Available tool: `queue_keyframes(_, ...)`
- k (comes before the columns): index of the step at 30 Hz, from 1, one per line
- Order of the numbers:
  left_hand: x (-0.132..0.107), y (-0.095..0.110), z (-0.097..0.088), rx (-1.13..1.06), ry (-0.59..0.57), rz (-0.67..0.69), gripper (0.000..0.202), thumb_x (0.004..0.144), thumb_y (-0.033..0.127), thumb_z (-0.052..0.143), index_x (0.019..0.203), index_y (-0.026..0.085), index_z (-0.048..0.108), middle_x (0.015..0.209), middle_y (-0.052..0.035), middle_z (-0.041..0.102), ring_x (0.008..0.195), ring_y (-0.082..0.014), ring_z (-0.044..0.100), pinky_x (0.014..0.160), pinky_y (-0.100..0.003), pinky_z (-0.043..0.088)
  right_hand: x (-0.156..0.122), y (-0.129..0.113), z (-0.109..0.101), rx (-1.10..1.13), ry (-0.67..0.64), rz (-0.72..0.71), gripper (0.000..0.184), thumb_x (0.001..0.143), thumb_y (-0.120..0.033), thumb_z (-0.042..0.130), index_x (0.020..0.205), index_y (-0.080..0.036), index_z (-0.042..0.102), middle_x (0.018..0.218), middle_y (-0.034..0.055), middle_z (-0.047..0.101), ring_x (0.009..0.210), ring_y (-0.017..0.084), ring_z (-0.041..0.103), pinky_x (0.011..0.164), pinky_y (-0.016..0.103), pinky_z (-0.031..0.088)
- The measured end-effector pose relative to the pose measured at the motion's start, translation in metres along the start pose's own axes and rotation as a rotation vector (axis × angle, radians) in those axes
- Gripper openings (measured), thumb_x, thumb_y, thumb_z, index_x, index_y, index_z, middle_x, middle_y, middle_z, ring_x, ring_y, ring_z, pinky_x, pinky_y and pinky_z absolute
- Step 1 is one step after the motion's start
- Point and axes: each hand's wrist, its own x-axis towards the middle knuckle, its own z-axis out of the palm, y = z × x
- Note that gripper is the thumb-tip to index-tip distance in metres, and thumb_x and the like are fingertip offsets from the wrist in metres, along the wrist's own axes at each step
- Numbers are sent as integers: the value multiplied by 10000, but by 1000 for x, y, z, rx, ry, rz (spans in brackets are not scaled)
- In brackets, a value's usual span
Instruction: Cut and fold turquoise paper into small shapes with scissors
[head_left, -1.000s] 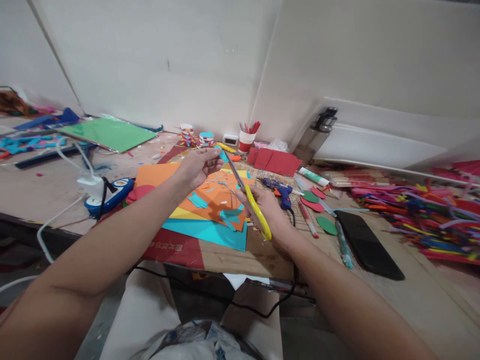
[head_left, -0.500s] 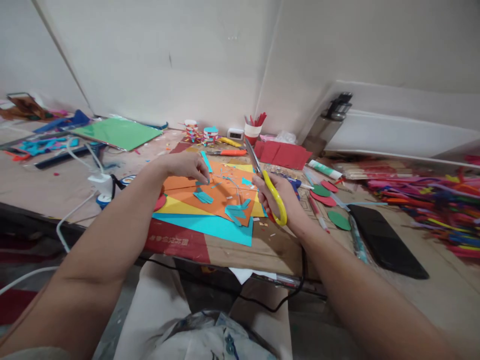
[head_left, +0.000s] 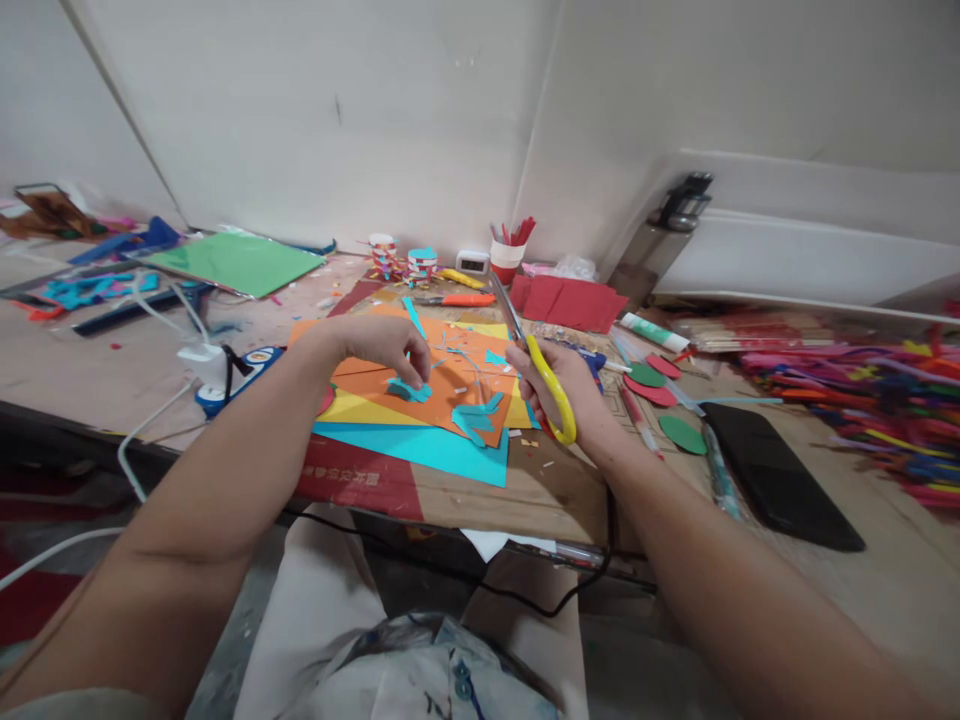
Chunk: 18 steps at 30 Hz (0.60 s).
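My right hand [head_left: 559,385] is wrapped round the yellow handles of a pair of scissors [head_left: 553,388], whose metal blades point up and away. My left hand [head_left: 386,350] is lowered over an orange paper sheet [head_left: 442,400], fingertips pinched together on a small fringed cutout of blue paper [head_left: 405,391]. To its right lies another blue paper cutout [head_left: 478,418] with finger-like strips. A thin blue strip [head_left: 413,317] and small scraps are scattered beyond the hand. Under the orange sheet, yellow paper [head_left: 360,411] and a larger blue sheet [head_left: 450,458] show.
At the back stand two decorated cups, a small clock [head_left: 472,263], an orange cutter [head_left: 469,300] and a cup of red sticks [head_left: 508,260]. Red paper [head_left: 570,303], a glue stick [head_left: 654,332], a black phone [head_left: 780,475] and pipe cleaners [head_left: 862,380] lie right; a power strip [head_left: 236,385] lies left.
My left hand has moved slightly right and down, from above the orange sheet onto the blue cutout. My right hand holds the scissors almost as before.
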Motion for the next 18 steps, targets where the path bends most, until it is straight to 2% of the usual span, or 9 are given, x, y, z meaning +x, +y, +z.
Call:
queue_keyframes(4, 0, 3, -2, -67, 295, -30, 133, 662, 335, 755, 716, 214, 769, 682, -5, 700, 644, -119, 563, 611, -214, 363, 3, 4, -3, -42, 19, -20, 480, 820, -641, 585, 970, -186, 622, 520, -50, 501, 364, 87, 425, 346, 199, 329)
queue_keyframes(7, 4, 12, 5, -140, 454, -23, 142, 683, 326, 752, 666, 185, 740, 609, -3, 645, 600, -111, 523, 589, -225, 352, 7, 4, -9, -230, 68, -88, 466, 856, -611, 547, 970, -174, 662, 594, 0, 594, 467, 123, 531, 452, 222, 402)
queue_keyframes(10, 10, 23, 18, -184, 463, 38, 157, 720, 339, 732, 698, 185, 746, 622, -2, 645, 593, -110, 521, 575, -230, 358, 8, 1, -16, -591, 145, -122, 375, 881, -499, 552, 949, -164, 706, 845, 102, 725, 737, 209, 662, 622, 268, 452)
queue_keyframes(12, 16, 27, 28, -201, 442, 98, 162, 754, 343, 706, 756, 189, 758, 698, -14, 675, 641, -119, 558, 598, -231, 384, 7, -1, -18, -780, 167, -94, 325, 880, -421, 548, 1012, -176, 715, 969, 136, 741, 866, 260, 681, 683, 295, 454)
queue_keyframes(15, 26, 28, 42, -136, 357, 242, 192, 743, 280, 711, 912, 216, 773, 886, -34, 694, 756, -133, 601, 664, -232, 423, 5, -1, -18, -948, 148, -14, 347, 877, -391, 518, 1091, -183, 695, 970, 158, 744, 894, 303, 694, 694, 326, 463)
queue_keyframes(18, 35, 30, 52, 23, 320, 300, 188, 734, 262, 714, 909, 216, 764, 906, -42, 675, 796, -145, 593, 697, -241, 422, 3, -1, -17, -1037, 114, 56, 368, 888, -414, 491, 1117, -187, 668, 962, 168, 742, 895, 322, 700, 713, 356, 481)
